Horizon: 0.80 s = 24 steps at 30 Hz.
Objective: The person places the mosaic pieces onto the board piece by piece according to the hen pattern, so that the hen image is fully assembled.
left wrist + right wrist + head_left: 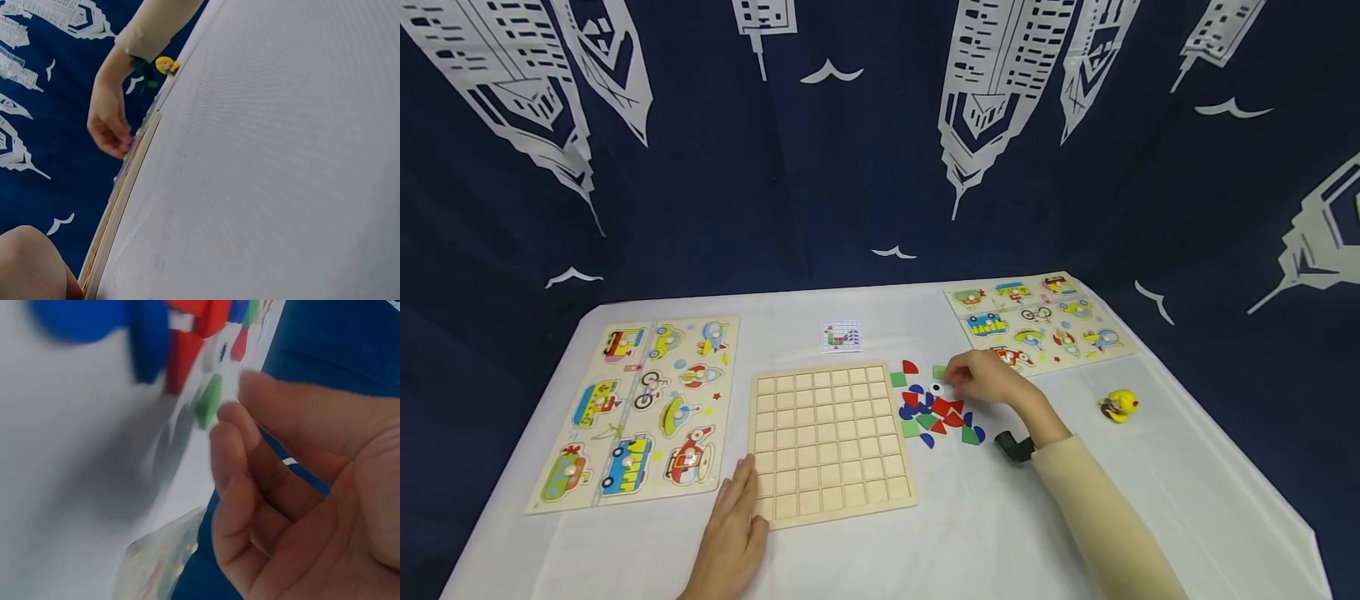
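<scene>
while left hand [735, 521] lies flat at grid board [827, 442], right hand [988, 379] fingers curl loosely, empty, over coloured pieces [936, 412]

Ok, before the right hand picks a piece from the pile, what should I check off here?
1. Grid board cells bare: ok.
2. Left hand steadies the board's near left corner, fingers flat: ok.
3. Right hand over the coloured pieces, by a green square: ok.
4. Piece already pinched: cannot tell; the right wrist view shows curled fingers beside a green piece, contact unclear.
5. Pattern card in view behind the board: ok.
</scene>
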Each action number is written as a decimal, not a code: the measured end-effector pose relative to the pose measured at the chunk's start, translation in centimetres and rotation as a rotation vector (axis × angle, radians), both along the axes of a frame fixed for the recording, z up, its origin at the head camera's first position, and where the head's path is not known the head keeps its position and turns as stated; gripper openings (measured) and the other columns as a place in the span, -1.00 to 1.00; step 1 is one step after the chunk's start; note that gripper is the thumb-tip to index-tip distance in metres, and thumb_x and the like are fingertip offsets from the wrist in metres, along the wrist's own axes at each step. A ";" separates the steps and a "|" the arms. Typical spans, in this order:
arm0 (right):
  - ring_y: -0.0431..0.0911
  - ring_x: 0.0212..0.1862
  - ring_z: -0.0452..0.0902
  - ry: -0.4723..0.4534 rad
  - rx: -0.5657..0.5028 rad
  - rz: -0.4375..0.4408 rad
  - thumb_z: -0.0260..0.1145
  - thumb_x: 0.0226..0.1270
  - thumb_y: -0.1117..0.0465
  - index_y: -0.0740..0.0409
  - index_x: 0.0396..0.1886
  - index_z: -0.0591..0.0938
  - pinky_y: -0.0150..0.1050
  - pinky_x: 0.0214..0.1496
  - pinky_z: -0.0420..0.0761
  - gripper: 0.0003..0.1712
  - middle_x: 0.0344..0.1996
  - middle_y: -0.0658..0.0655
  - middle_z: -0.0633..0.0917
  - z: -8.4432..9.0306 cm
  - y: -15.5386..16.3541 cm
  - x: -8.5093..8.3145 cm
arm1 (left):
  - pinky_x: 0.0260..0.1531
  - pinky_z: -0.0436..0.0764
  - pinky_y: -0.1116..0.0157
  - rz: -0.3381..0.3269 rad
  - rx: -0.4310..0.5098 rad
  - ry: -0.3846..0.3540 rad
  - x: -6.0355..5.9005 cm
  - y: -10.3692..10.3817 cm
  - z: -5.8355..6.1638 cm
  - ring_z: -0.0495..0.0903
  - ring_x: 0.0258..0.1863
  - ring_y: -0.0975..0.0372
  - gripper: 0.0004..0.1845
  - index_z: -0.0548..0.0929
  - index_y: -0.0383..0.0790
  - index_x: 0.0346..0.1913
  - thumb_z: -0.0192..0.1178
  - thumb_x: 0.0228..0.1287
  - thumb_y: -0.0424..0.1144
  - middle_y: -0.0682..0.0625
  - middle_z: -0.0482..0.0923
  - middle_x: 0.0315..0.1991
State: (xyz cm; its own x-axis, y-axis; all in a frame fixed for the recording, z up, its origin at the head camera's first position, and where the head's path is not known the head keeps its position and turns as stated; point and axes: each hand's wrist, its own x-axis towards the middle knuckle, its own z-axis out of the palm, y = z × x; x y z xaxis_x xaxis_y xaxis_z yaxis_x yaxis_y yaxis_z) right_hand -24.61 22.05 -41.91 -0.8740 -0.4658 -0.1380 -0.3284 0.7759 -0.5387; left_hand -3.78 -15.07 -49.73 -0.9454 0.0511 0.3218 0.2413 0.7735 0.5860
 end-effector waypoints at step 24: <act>-0.14 -0.40 0.39 -0.023 -0.023 0.015 0.45 0.08 0.36 0.09 -0.14 0.68 -0.34 -0.34 0.43 -0.69 -0.46 0.01 0.54 -2.4 0.9 1.5 | 0.36 -0.42 0.66 -0.001 0.016 -0.019 -0.1 0.1 0.0 0.21 0.39 -0.28 -0.41 0.33 -0.77 0.22 0.06 0.07 -0.53 -0.44 0.20 0.41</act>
State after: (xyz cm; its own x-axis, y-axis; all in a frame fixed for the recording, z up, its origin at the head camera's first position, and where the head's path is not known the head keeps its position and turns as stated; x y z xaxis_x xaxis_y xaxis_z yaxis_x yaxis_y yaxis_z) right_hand -23.10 22.94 -44.29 -0.8634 -0.4825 -0.1473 -0.3275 0.7582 -0.5638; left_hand -3.86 -15.01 -49.75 -0.9513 0.0466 0.3048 0.2306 0.7636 0.6031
